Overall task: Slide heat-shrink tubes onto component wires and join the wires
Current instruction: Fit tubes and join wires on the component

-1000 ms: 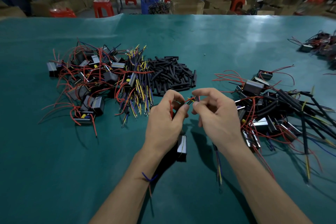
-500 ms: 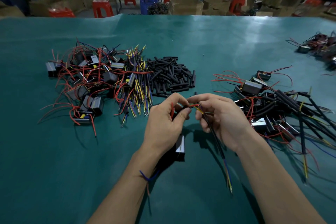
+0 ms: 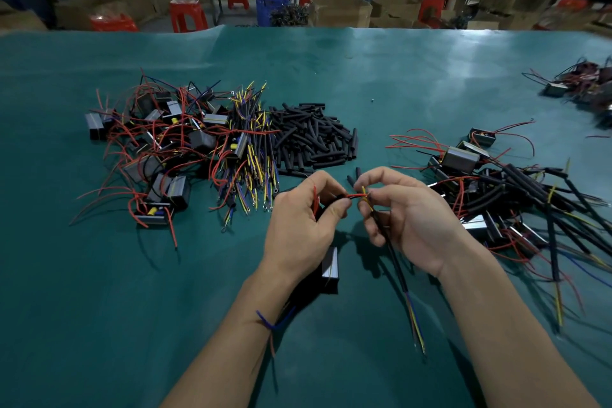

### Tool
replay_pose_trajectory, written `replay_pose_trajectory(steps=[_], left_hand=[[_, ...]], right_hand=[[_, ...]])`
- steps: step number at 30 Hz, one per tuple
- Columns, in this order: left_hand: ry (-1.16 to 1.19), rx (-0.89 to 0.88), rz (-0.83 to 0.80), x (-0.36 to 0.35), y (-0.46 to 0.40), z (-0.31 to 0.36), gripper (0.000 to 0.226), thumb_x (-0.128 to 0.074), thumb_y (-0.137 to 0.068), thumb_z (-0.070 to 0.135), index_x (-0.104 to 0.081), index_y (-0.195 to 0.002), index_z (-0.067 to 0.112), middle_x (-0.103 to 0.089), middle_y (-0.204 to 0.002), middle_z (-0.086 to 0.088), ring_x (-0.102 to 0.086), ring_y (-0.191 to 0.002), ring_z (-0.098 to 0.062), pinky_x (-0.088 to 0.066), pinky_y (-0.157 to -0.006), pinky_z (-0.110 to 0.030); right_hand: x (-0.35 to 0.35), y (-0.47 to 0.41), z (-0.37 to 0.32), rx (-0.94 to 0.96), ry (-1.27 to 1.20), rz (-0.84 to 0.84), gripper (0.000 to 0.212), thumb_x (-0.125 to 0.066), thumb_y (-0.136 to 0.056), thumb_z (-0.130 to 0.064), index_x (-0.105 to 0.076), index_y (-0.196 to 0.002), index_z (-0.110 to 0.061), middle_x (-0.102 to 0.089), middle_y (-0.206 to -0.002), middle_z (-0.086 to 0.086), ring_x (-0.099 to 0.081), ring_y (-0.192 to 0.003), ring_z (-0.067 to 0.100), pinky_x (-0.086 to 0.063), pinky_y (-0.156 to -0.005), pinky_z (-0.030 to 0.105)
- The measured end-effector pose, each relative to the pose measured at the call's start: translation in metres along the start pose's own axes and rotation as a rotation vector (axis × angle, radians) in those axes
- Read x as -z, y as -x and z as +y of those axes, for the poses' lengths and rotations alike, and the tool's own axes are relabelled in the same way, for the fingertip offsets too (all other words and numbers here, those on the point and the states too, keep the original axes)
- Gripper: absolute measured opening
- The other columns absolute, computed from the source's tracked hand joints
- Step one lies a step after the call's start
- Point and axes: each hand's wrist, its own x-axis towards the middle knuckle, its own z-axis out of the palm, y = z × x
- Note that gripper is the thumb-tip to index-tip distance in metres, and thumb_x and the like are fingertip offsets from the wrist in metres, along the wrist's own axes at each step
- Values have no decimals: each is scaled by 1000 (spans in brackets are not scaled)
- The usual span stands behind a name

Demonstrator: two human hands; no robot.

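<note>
I take the pile of heat-shrink tubes [image 3: 313, 137] as my landmark; everything below is placed from it.

Left of that pile lies the heap of unjoined components [image 3: 165, 149], red leads sprawling, with a sheaf of yellow and blue leads between heap and pile.

Just in front of the pile, toward me, my left hand [image 3: 299, 225] pinches the red wire [image 3: 356, 195] between thumb and forefinger. A dark sleeve seems to sit on it right at my fingertips, though I cannot tell for sure. That wire's component [image 3: 330, 270] hangs or rests nearer me, below my wrist.

The red wire runs almost level, left to right, its free end pointing at my right hand [image 3: 412, 222]. There my thumb and forefinger pinch the yellow lead [image 3: 365, 191], which crosses the red tip nearly upright. Both hands are curled tight on their wires and close together, fingertips nearly touching.

The black cable [image 3: 395, 258] carrying that yellow lead passes through my right palm, its long axis slanting down toward me and slightly right, ending in loose coloured cores.

I judge the join itself is next: the two bare ends meet at a cross, equally near both hands, so twisting needs them laid parallel.

Right of the pile, the finished assemblies [image 3: 503, 195] lie heaped.
</note>
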Motion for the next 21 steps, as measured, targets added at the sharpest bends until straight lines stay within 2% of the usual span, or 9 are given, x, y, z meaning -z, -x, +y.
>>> replay_pose_trajectory(steps=[4, 7, 11, 12, 14, 15, 17, 19, 21], left_hand=[[11, 11, 5, 0, 0, 1, 10, -70, -91, 11, -64, -87, 17, -70, -72, 3, -69, -70, -20, -55, -63, -43], [19, 25, 13, 1, 1, 1, 12, -69, -92, 11, -64, -88, 21, -70, -71, 2, -66, -67, -24, -55, -56, -43], [-4, 27, 10, 3, 0, 0, 12, -70, -91, 12, -63, -90, 23, -69, -72, 0, -57, -58, -28, -53, -52, -41], [-22, 19, 1, 3, 0, 0, 11, -70, -91, 13, -64, -90, 22, -68, -72, -2, -54, -55, -25, -51, -50, -37], [-115, -32, -21, 4, 1, 0, 8, -70, -91, 17, -64, -90, 22, -66, -72, 1, -46, -51, -9, -42, -51, -25], [-187, -65, -30, 5, 1, 1, 6, -68, -90, 21, -63, -91, 24, -66, -75, 4, -45, -52, -4, -39, -53, -22], [-305, -106, -54, 7, 0, 2, 8, -63, -88, 27, -60, -95, 28, -68, -81, 8, -46, -58, -3, -43, -57, -27], [-345, -122, -83, 7, 0, 3, 13, -62, -88, 30, -58, -101, 30, -70, -87, 7, -56, -68, -13, -52, -65, -36], [-349, -139, -92, 8, 0, 5, 17, -63, -88, 30, -58, -104, 31, -71, -89, 6, -65, -79, -21, -53, -70, -40]], right_hand=[[2, 1, -2, -1, -41, -3, 23, -47, -96, -9, -63, -86, -20, -59, -73, 10, -54, -51, 23, -42, -41, 26], [3, 3, -2, 29, -43, 29, 13, -59, -97, -15, -62, -85, -20, -65, -79, 13, -58, -54, 23, -42, -41, 25], [6, 4, 2, 169, 1, 177, 16, -62, -98, -10, -65, -84, -16, -66, -80, 6, -65, -58, 23, -42, -43, 23], [6, 4, 2, 217, 40, 217, 15, -62, -99, -9, -64, -85, -14, -64, -78, 4, -66, -59, 23, -42, -43, 23], [5, 4, 3, 303, 153, 282, 14, -63, -99, -7, -62, -86, -12, -62, -75, 1, -67, -59, 24, -41, -42, 24], [4, 3, 3, 336, 202, 302, 15, -65, -98, -7, -62, -85, -13, -62, -74, 0, -67, -58, 24, -40, -41, 25], [2, 4, 1, 370, 245, 323, 14, -69, -90, -14, -65, -78, -20, -62, -70, 0, -68, -56, 24, -39, -39, 26], [2, 4, -2, 379, 282, 346, 13, -66, -81, -19, -65, -70, -24, -61, -63, -2, -67, -52, 25, -38, -37, 26], [1, 5, -2, 406, 347, 351, 11, -65, -78, -18, -63, -69, -23, -61, -62, -3, -67, -49, 25, -37, -37, 26]])
